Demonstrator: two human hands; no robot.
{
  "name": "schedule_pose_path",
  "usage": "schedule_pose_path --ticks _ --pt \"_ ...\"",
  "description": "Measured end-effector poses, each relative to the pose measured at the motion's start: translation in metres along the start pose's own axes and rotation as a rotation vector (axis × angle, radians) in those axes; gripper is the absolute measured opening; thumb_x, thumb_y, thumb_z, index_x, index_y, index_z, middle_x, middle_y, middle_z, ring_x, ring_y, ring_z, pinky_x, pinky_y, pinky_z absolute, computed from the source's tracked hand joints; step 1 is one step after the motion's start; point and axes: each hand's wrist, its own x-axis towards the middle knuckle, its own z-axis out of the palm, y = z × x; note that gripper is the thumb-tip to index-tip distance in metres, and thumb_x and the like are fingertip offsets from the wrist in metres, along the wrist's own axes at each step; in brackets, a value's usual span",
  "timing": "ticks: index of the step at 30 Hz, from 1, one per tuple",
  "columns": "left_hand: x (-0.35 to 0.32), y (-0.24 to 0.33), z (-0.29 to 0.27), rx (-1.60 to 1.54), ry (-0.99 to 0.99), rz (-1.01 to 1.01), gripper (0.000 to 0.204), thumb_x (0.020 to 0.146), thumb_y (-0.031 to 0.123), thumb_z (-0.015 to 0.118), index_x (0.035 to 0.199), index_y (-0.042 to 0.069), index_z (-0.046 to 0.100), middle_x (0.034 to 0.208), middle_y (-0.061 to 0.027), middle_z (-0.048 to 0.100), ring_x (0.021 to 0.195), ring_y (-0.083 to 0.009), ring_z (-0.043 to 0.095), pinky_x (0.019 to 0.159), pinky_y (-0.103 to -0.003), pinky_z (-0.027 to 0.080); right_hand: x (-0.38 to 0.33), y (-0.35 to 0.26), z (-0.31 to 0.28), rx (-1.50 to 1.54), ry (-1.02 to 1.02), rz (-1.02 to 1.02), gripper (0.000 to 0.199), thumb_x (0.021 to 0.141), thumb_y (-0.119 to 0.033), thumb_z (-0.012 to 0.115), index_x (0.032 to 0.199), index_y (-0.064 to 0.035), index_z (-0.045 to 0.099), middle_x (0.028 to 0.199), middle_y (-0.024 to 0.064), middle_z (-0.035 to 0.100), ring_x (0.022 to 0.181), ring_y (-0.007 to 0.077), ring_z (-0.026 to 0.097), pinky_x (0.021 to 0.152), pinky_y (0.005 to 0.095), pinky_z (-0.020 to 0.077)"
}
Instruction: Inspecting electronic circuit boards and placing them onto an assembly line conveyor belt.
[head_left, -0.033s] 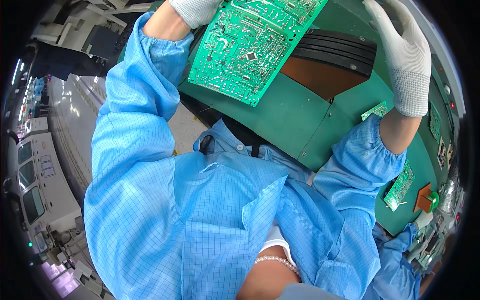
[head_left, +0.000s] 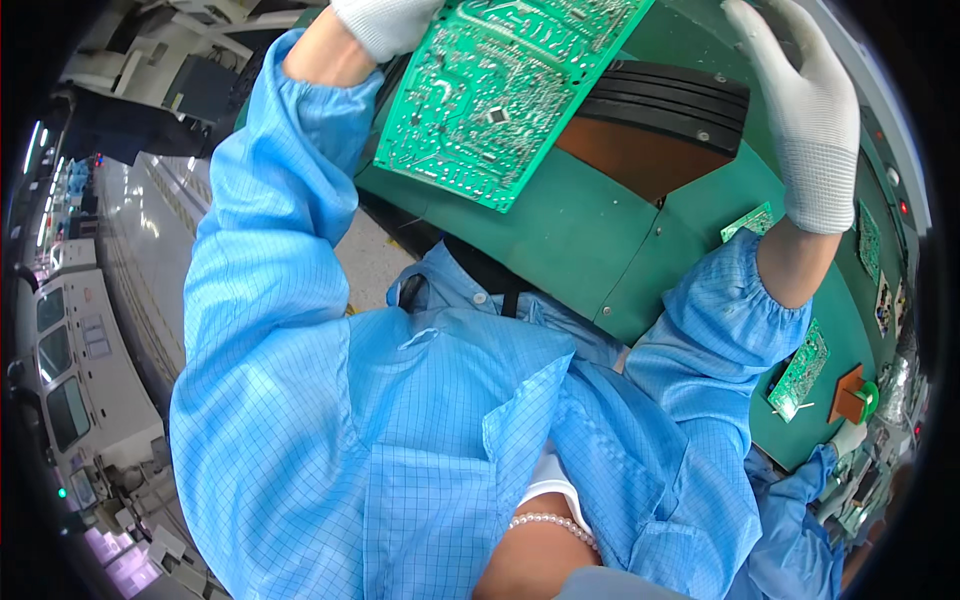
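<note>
A large green circuit board [head_left: 480,115], dotted with solder points and small chips, is held up at the top of the view. My left hand [head_left: 387,22] wears a white knit glove and grips the board at its upper left edge; the fingers are hidden behind the board and past the frame edge. On the right, my gloved right hand [head_left: 808,115] is raised over the green bench with fingers apart and holds nothing that shows. The tops of its fingers reach the frame's upper edge.
Under the board lies a green bench top [head_left: 560,235] with a brown cut-out bordered by a curved black ribbed strip [head_left: 675,100]. Smaller circuit boards [head_left: 800,372] lie at the right, near a brown block [head_left: 847,393]. A co-worker's blue sleeve [head_left: 795,500] shows at lower right.
The circuit board and both my hands have shifted very slightly to the left. Nothing was taken hold of or let go.
</note>
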Motion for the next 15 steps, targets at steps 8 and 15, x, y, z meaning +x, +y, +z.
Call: schedule_pose_path --ticks 8,15 --pt "-0.076 0.001 -0.041 0.868 0.124 -0.02 0.061 0.084 0.023 0.08 0.135 0.001 0.056 0.119 -0.007 0.067 0.107 -0.0154 0.063 0.099 -0.031 0.049 -0.012 -0.015 0.015 0.152 -0.081 0.061 0.03 0.088 -0.016 0.068 0.11 0.004 0.063 0.087 0.0121 0.068 0.078 0.0165 0.064 0.072 0.0284 0.0509" --pt "-0.064 -0.023 -0.022 0.744 0.065 -0.004 0.066 0.085 0.022 0.078 0.141 -0.001 0.05 0.122 -0.0087 0.065 0.108 -0.0161 0.061 0.097 -0.03 0.051 -0.017 -0.007 0.006 0.262 0.016 0.157 0.027 0.09 -0.012 0.067 0.11 0.0057 0.064 0.091 0.0066 0.067 0.08 0.0106 0.061 0.071 0.0253 0.0495"
